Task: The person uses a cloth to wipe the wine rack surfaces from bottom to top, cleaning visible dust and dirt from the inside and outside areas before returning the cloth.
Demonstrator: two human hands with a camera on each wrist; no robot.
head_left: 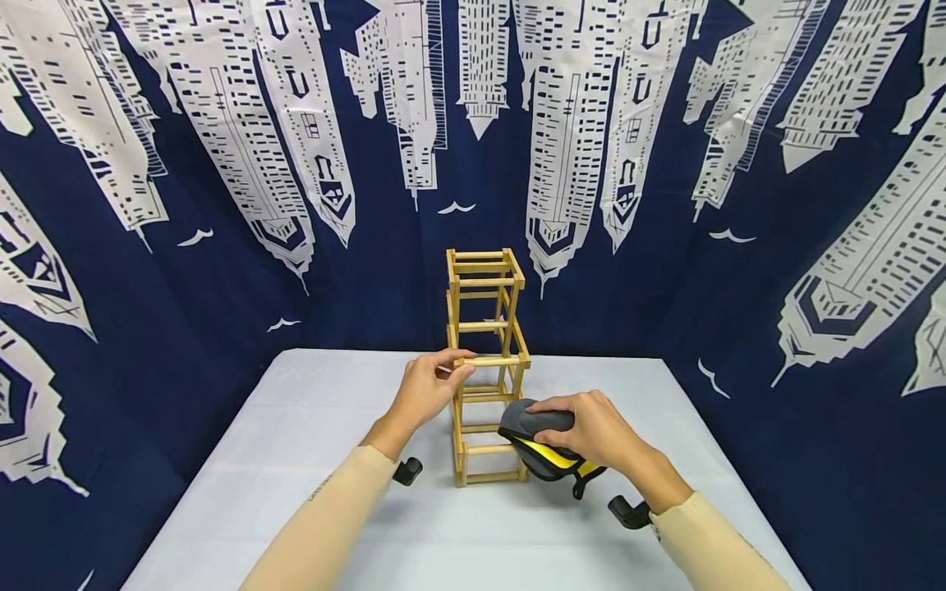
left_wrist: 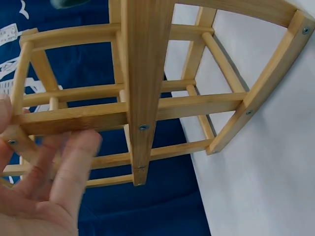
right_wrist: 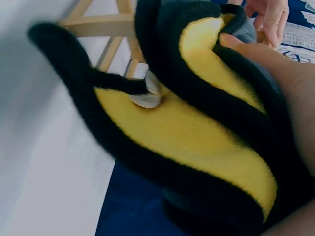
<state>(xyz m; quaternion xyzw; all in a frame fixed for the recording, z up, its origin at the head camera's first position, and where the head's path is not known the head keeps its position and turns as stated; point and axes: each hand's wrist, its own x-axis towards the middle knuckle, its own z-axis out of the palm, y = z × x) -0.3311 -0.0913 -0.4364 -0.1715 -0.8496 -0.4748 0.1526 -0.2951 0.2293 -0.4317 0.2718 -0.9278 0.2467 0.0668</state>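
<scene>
A narrow wooden rack (head_left: pixel 480 327) with several open tiers stands upright on the white table. My left hand (head_left: pixel 431 386) grips its front left corner at the middle tier. In the left wrist view, the fingers (left_wrist: pixel 74 167) reach under the wooden rail. My right hand (head_left: pixel 591 427) holds what look like soft grey slippers (head_left: pixel 543 423) with black trim and yellow lining, against the rack's lower right side. A white label (right_wrist: pixel 150 93) and a dark loop show on the slippers (right_wrist: pixel 192 132) in the right wrist view. My palm hides part of them.
White cloth covers the table (head_left: pixel 310 410). Behind and beside it hangs a dark blue curtain (head_left: pixel 384 287) printed with white buildings. Small black mounts (head_left: pixel 630 513) stick out at both wrists.
</scene>
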